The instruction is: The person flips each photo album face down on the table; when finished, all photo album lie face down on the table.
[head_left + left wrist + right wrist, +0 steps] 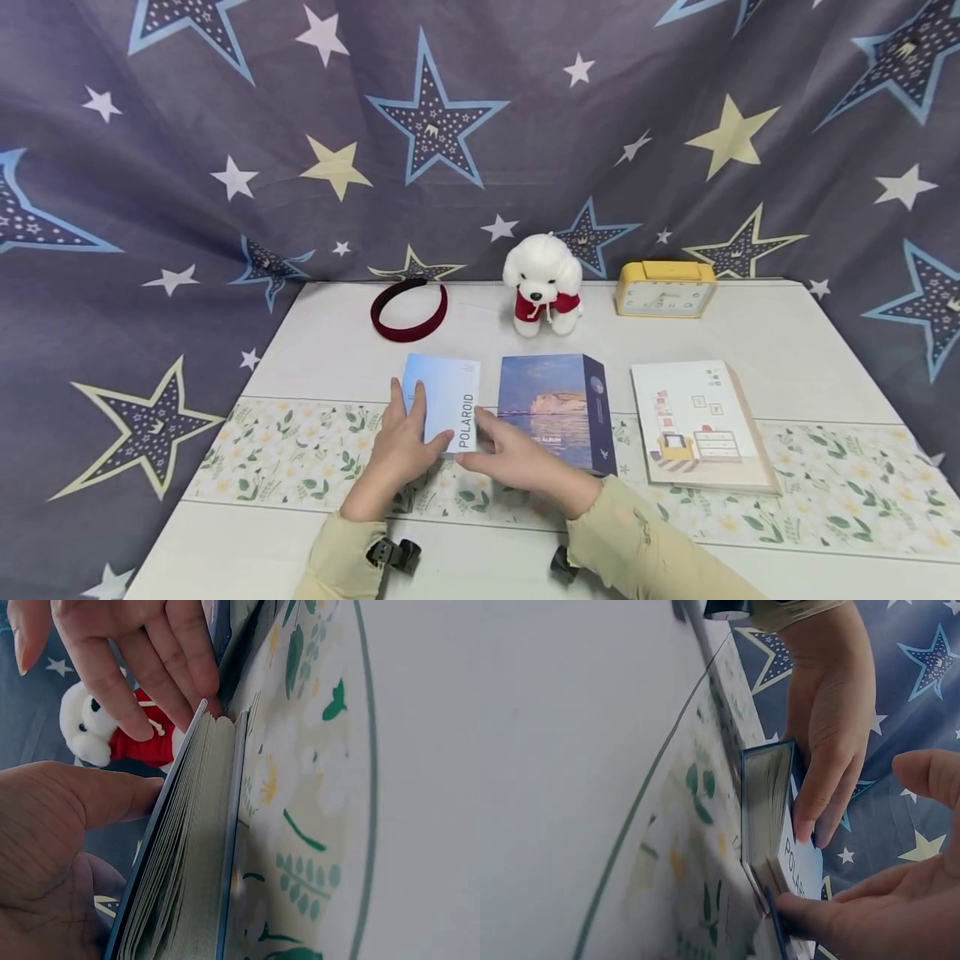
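Note:
A pale blue album marked POLAROID (450,383) lies flat before me, its page edges showing in the left wrist view. My left hand (401,442) rests at its left side, with fingertips and thumb on the cover. Along the right edge, my right hand (517,454) touches the album with its fingers loosely extended; the thumb is near the lower right corner. Just right of it lies a photo album with a sea cliff cover (543,400), partly behind the right hand. Farther right is a white illustrated book (705,425).
At the back stand a white plush dog (542,279) in red and a yellow alarm clock (666,290). A dark red headband (408,333) lies to their left. A floral strip (300,442) crosses the white table (247,550); a star-patterned curtain (465,58) hangs behind.

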A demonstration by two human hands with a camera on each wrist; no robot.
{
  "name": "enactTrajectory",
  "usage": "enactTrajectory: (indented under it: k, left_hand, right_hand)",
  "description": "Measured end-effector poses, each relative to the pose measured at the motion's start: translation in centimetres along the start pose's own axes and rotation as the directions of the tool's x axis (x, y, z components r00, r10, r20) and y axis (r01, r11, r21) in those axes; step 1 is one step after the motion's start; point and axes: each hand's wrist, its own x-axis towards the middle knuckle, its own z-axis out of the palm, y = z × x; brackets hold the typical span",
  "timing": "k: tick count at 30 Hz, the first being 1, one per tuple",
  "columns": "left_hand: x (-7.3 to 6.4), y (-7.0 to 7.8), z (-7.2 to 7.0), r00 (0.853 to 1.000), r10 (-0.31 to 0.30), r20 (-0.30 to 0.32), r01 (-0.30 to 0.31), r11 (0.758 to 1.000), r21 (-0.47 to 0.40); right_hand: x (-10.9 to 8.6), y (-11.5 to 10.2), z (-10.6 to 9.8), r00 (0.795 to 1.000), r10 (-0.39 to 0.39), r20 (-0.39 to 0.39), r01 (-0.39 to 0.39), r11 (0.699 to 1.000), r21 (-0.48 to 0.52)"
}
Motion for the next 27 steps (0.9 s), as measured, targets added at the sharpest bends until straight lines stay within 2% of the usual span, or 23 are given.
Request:
enactTrajectory:
  k: [5,9,13,21,27]
  left_hand:
    - [0.1,0.0,0.2,1.000,0.000,-0.012,0.000,1.000,-0.006]
    - [0.1,-0.1,0.2,1.000,-0.003,-0.015,0.003,1.000,-0.017]
    - [0.1,-0.2,0.3,1.000,0.001,-0.017,-0.001,1.000,-0.029]
    - [0.1,-0.3,0.4,1.000,0.006,-0.020,-0.007,1.000,-0.028]
    - [0.1,-0.6,0.2,1.000,-0.001,-0.004,0.000,0.999,-0.044]
  right_hand:
    - [0.2,-0.2,0.1,0.999,0.048,0.020,-0.050,0.988,0.143]
    - [0.2,-0.2,0.2,0.998,0.046,0.037,-0.053,0.972,0.228]
    - [0.2,-0.1,0.3,0.998,0.061,0.029,-0.067,0.970,0.234]
    - [0.0,-0.1,0.8,0.990,0.142,-0.012,-0.136,0.965,0.226]
    - [0.2,-0.2,1.0,0.983,0.176,-0.044,-0.159,0.951,0.266]
